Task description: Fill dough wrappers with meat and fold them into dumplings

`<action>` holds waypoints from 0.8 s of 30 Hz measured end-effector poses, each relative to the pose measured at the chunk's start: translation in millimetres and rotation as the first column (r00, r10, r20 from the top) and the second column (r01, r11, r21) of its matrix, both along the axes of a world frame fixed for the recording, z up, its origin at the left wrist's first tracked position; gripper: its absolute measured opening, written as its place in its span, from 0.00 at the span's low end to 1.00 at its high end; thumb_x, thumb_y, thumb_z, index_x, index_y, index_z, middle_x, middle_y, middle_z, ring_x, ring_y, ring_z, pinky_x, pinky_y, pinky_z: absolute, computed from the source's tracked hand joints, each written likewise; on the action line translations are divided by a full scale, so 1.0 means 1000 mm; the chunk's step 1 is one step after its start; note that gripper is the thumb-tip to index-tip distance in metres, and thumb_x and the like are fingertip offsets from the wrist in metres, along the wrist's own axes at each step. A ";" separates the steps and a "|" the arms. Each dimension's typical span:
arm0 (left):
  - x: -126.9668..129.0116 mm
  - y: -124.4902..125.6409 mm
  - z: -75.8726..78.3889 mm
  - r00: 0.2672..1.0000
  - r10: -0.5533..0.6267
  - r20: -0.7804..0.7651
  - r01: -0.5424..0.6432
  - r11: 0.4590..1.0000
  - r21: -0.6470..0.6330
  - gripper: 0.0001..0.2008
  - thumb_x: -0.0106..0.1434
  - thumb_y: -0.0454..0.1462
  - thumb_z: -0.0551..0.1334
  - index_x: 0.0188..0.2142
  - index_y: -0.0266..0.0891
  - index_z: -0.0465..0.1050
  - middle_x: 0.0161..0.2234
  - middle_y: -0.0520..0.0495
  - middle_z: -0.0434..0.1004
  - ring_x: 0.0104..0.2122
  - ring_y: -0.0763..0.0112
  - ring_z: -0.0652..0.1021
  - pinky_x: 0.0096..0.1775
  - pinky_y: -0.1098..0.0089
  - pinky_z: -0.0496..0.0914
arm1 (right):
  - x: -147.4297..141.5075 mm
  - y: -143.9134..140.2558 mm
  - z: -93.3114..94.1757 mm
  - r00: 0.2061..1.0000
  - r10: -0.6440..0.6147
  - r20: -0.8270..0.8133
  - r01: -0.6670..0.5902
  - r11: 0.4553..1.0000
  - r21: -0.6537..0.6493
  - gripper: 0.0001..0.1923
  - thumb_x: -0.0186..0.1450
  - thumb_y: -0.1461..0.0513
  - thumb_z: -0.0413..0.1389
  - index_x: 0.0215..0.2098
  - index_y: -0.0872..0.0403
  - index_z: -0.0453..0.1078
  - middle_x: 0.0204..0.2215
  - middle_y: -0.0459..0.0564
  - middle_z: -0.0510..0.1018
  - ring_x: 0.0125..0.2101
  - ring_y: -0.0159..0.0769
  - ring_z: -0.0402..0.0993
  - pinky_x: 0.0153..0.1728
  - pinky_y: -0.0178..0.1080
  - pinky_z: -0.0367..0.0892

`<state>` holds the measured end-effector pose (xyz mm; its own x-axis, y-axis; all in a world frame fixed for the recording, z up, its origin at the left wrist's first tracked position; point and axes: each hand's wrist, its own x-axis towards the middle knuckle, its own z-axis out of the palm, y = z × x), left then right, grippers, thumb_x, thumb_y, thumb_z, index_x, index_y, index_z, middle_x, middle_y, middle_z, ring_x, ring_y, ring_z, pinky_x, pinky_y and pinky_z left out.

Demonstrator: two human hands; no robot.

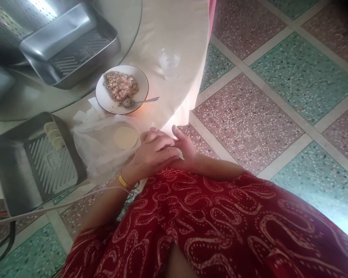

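- The left hand (152, 152) lies over the right hand (184, 148) at the desk (176, 31) edge, above a red patterned lap (214, 224).
- Left grip: fingers curled narrow over the right hand; whether anything sits between the palms I cannot tell. A small white sliver shows at 3 o'clock of the left fingers.
- Right grip: thumb up, palm mostly hidden under the left hand; I cannot tell what it holds.
- A yellow bangle (124, 181) rings the left wrist.
- The wrapper (126, 137), a pale round disc, lies just at 9 o'clock of the left hand, on top of a clear bag (95, 150). It looks flat, smooth and cream-coloured.
- The desk edge runs from 12 o'clock down to the hands; open tiled floor (278, 96) fills the whole side from 1 to 5 o'clock.
- A plate (104, 100) of minced filling (121, 87) stands at 11 o'clock of the hands, with a spoon (139, 102) resting on its rim, handle toward 3 o'clock.
- A clear cup (169, 63) stands at 12 o'clock, near the desk edge.
- A steel tray (14, 173) at 9 o'clock overhangs the desk edge; folded dumplings (53, 135) line its far corner.
- A second tray (72, 42) sits at 11 o'clock, well apart.
- A white cable (46, 208) crosses below the left forearm.
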<state>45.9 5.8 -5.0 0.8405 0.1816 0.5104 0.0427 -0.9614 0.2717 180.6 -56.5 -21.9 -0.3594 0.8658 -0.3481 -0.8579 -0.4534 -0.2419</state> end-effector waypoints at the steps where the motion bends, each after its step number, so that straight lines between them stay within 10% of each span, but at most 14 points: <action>1: 0.000 0.000 0.000 1.000 -0.008 0.002 0.008 1.000 0.002 0.03 0.69 0.40 0.60 0.39 0.47 0.72 0.38 0.52 0.72 0.39 0.67 0.67 0.44 0.64 0.62 | 0.000 0.000 0.000 0.996 0.006 -0.084 -0.007 1.000 -0.008 0.32 0.73 0.47 0.27 0.53 0.55 0.66 0.29 0.43 0.72 0.20 0.27 0.61 0.21 0.30 0.65; 16: -0.018 -0.008 -0.012 0.971 0.181 0.157 -0.169 0.982 -0.084 0.07 0.64 0.36 0.66 0.42 0.46 0.73 0.37 0.51 0.75 0.39 0.68 0.72 0.42 0.62 0.68 | -0.001 -0.001 -0.007 0.980 0.003 -0.200 0.002 1.000 0.025 0.32 0.70 0.41 0.31 0.55 0.46 0.66 0.37 0.45 0.77 0.26 0.29 0.70 0.30 0.34 0.72; 24: -0.027 -0.023 -0.008 0.911 0.386 0.145 -0.388 0.922 -0.019 0.08 0.61 0.38 0.68 0.40 0.44 0.73 0.36 0.50 0.77 0.38 0.66 0.73 0.42 0.62 0.65 | -0.008 0.000 0.002 0.997 -0.053 -0.062 0.056 0.998 0.035 0.31 0.67 0.39 0.38 0.57 0.44 0.63 0.56 0.50 0.75 0.46 0.38 0.74 0.46 0.45 0.74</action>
